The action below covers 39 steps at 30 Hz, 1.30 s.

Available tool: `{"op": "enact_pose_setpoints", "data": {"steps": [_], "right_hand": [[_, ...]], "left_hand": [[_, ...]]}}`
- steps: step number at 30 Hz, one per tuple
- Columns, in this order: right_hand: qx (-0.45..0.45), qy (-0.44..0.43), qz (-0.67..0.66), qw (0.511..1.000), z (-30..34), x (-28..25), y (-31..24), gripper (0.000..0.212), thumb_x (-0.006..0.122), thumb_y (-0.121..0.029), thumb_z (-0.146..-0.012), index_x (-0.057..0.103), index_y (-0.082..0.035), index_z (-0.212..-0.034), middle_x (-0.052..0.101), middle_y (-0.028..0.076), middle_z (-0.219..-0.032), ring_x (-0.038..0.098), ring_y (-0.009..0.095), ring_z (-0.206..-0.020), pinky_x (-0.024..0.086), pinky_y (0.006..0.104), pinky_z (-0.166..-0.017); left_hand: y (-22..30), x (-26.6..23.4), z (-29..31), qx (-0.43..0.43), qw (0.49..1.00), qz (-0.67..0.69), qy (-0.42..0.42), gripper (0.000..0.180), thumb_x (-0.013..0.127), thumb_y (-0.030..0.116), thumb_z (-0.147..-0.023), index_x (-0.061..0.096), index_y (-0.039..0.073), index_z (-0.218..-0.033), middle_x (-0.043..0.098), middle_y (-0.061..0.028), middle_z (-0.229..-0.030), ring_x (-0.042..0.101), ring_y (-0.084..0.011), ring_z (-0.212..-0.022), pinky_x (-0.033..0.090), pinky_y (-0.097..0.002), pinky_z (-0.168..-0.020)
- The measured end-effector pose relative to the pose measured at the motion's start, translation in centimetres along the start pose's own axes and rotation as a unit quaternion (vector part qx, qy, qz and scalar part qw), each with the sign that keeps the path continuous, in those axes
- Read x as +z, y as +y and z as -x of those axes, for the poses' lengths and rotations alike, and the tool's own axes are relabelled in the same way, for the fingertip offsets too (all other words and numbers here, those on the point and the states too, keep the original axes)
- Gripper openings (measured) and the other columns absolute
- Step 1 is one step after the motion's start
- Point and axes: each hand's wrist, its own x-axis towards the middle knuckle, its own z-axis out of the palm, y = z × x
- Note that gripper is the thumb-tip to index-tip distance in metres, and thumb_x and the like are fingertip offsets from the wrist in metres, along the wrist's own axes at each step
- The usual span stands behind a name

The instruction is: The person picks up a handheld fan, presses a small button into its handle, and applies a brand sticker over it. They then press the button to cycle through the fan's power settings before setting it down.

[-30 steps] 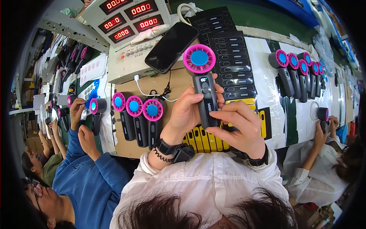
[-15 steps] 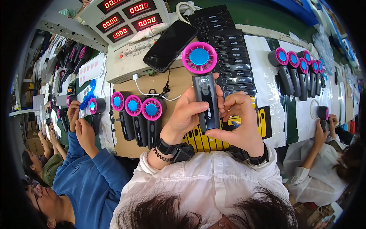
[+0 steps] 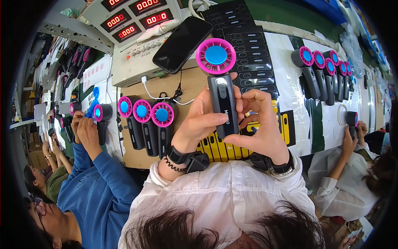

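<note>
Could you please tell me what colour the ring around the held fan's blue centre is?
The ring is bright pink, seen best in the head view.

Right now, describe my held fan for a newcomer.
Start at the pale instrument with red digits. Below and right of it, the left hand holds a pink-headed fan. Unlike the three fans lying left, it's held up, its small screen lit.

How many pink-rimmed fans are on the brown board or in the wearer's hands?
4: the held fan in the left hand; left fan, middle fan and right fan side by side on the board.
</note>
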Motion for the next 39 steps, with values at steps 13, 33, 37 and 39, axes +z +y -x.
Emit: {"op": "enact_pose_setpoints", "data": {"steps": [13,33,37,39], "right_hand": [[0.059,-0.065,-0.052,0.995,-0.3,-0.2,0.2,0.108,0.079,-0.011,-0.059,0.011,-0.008,-0.142,0.038,0.013,-0.127,0.051,0.021,-0.104,0.05,0.0268,-0.069],[-0.003,-0.007,-0.213,0.977,-1.5,1.2,0.2,0.076,0.052,-0.002,-0.08,0.008,-0.005,-0.142,0.032,0.016,-0.136,0.037,0.021,-0.123,0.03,0.0317,-0.1],[-0.04,0.003,-0.18,0.983,-1.6,1.5,0.8,0.071,0.047,0.0,-0.083,0.008,-0.004,-0.142,0.032,0.015,-0.136,0.037,0.02,-0.123,0.029,0.0313,-0.101],[-0.062,0.007,-0.159,0.985,-1.8,1.7,0.9,0.069,0.045,0.0,-0.084,0.008,-0.004,-0.142,0.032,0.015,-0.136,0.037,0.02,-0.123,0.028,0.0313,-0.101]], "left_hand": [[-0.1,-0.1,-0.2,0.001,0.999,-0.04,-0.02,0.078,0.063,0.005,-0.065,0.025,0.0,-0.133,0.049,-0.0107,-0.101,0.055,-0.0194,-0.088,0.047,-0.0315,-0.078],[-0.1,0.4,0.0,0.006,0.994,-0.111,-0.012,0.068,0.061,0.008,-0.063,0.032,0.002,-0.124,0.05,-0.0095,-0.101,0.053,-0.0176,-0.091,0.044,-0.0291,-0.079],[0.2,1.0,0.3,0.016,0.991,-0.133,0.012,0.069,0.06,0.006,-0.063,0.03,0.003,-0.126,0.049,-0.0088,-0.105,0.051,-0.0171,-0.096,0.043,-0.0299,-0.082],[0.0,0.9,0.3,0.019,0.99,-0.141,0.014,0.07,0.06,0.006,-0.064,0.03,0.003,-0.126,0.049,-0.0087,-0.106,0.051,-0.017,-0.097,0.043,-0.0302,-0.082]]}}
